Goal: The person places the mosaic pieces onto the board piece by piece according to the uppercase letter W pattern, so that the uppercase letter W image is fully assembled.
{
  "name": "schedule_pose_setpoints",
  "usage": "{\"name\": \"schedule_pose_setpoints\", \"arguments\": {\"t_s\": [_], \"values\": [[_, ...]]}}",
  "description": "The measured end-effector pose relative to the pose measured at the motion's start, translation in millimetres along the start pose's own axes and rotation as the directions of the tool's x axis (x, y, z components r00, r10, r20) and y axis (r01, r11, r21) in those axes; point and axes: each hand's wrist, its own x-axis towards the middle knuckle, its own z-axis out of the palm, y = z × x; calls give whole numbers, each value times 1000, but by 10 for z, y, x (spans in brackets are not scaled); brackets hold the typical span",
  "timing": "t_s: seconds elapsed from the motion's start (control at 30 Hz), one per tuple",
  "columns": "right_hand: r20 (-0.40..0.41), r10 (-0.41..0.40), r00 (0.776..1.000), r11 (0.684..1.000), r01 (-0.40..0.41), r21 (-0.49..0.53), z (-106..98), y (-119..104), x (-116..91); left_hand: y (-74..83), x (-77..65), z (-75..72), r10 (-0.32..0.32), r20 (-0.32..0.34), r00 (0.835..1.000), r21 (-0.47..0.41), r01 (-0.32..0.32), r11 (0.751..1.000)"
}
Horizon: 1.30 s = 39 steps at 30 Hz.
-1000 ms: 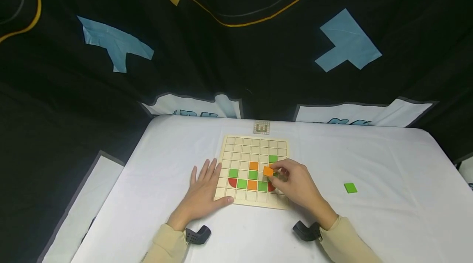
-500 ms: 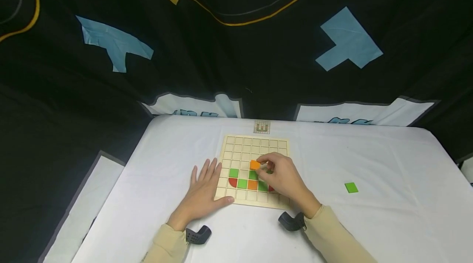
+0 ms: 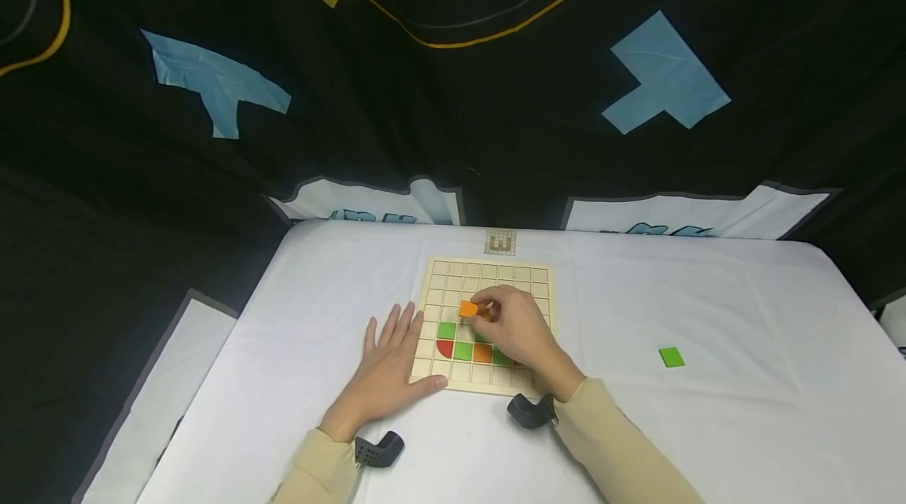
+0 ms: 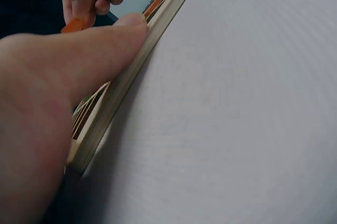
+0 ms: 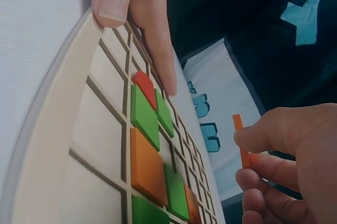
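An orange square tile [image 3: 468, 308] is pinched between the thumb and fingers of my right hand [image 3: 520, 331]. In the right wrist view this tile [image 5: 237, 122] stands on edge, apart from the board. Below lies a wooden grid board [image 3: 488, 272] holding a red rounded tile [image 3: 444, 348], green tiles [image 3: 463, 351] and an orange tile [image 3: 482, 353]. My right hand hides part of the board and some tiles. My left hand [image 3: 385, 374] lies flat with spread fingers along the board's left side. Its thumb [image 4: 105, 45] rests on the front edge.
A loose green square tile [image 3: 672, 357] lies on the white tablecloth [image 3: 750, 315] to the right. Behind the board is a small printed grid square [image 3: 500, 242]. A black curtain [image 3: 453, 119] hangs behind the table.
My right hand has moved left across the board, carrying the pinched orange tile from the right part toward the middle-left. My left hand has stayed in place.
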Motion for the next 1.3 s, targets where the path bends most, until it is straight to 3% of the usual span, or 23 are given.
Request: {"name": "schedule_pose_setpoints", "arguments": {"t_s": [0.4,0.8,0.97,1.3], "values": [[58,59,997,998,-60,26,131,-25,132,5,2,-7,1,7,1000,3,-1,1000],[103,31,994,994,-19,-112,257,-2,234,8,6,0,12,-13,1000,11,-12,1000],[122,54,991,987,-35,-155,289,-13,256,6,1,-5,15,-11,1000,18,-15,1000],[139,54,989,984,-29,-177,311,-27,274,-1,2,-11,9,7,1000,17,-9,1000]]}}
